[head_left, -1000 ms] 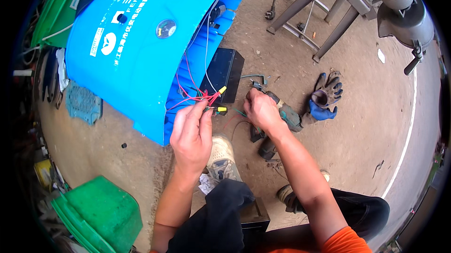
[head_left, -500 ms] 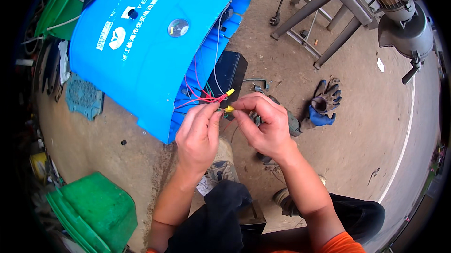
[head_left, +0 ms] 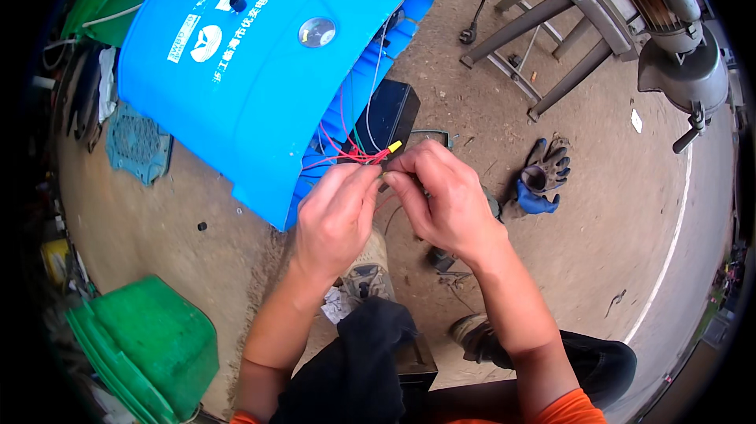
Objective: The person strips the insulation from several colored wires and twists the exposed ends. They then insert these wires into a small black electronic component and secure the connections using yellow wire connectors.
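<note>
A large blue sprayer tank [head_left: 260,101] lies on its side with its open end towards me. Thin red wires [head_left: 335,158] run out of it, gathered in a yellow wire connector [head_left: 394,146] just above my hands. My left hand [head_left: 335,215] is closed, pinching wire ends in front of the opening. My right hand [head_left: 442,202] is closed too, its thumb and forefinger meeting the left fingertips on a second yellow connector, now almost wholly hidden. Behind the wires sits a black box [head_left: 392,113], partly inside the tank.
Work gloves [head_left: 542,176] lie right of my hands. A metal stand [head_left: 543,38] and a grey machine [head_left: 683,70] are at the far right, with a plug [head_left: 468,33] nearby. A green bin [head_left: 153,349] stands near left; a blue-grey grille [head_left: 139,144] lies left of the tank.
My right fingers have closed in against the left fingertips, covering the second yellow connector that showed before. The view has shifted slightly, so the tank appears further right and higher.
</note>
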Available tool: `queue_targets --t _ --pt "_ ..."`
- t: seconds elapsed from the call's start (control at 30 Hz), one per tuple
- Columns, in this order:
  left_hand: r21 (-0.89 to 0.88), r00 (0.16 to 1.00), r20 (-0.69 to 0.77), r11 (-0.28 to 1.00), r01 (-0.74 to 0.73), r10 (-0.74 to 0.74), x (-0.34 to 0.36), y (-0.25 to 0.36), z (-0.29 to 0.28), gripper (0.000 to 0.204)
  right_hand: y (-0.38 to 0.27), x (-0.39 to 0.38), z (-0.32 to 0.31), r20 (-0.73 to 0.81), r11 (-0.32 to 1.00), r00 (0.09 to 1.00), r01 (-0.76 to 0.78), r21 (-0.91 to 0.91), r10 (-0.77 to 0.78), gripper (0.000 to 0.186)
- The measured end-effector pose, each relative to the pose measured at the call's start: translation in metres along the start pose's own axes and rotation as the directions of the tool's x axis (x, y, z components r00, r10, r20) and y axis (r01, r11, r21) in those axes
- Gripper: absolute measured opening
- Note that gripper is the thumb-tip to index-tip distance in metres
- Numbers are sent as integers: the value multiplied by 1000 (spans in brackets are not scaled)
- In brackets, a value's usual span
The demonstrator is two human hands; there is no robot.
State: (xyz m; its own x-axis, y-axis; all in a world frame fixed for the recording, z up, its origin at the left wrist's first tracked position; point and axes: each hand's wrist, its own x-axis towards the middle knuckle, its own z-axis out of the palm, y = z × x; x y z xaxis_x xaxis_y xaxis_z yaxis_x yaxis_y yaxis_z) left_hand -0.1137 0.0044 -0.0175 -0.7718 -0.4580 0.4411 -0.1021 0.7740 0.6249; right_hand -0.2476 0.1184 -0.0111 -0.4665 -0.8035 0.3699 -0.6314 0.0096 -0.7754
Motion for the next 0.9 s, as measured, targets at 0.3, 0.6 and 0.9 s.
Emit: queue_targets --t 0.3,0.6,0.9 --pt "-28 1000 10 1000 12 -12 0 0 -3 20 -5 5 9 86 947 945 -310 -85 317 23" --pt "-30 1000 17 999 12 -11 2 3 -4 22 -1 -2 5 -9 983 993 -119 138 121 11" --pt "-38 1000 -1 999 30 -30 3 3 -8 15 -9 11 6 143 953 948 -264 -151 285 24"
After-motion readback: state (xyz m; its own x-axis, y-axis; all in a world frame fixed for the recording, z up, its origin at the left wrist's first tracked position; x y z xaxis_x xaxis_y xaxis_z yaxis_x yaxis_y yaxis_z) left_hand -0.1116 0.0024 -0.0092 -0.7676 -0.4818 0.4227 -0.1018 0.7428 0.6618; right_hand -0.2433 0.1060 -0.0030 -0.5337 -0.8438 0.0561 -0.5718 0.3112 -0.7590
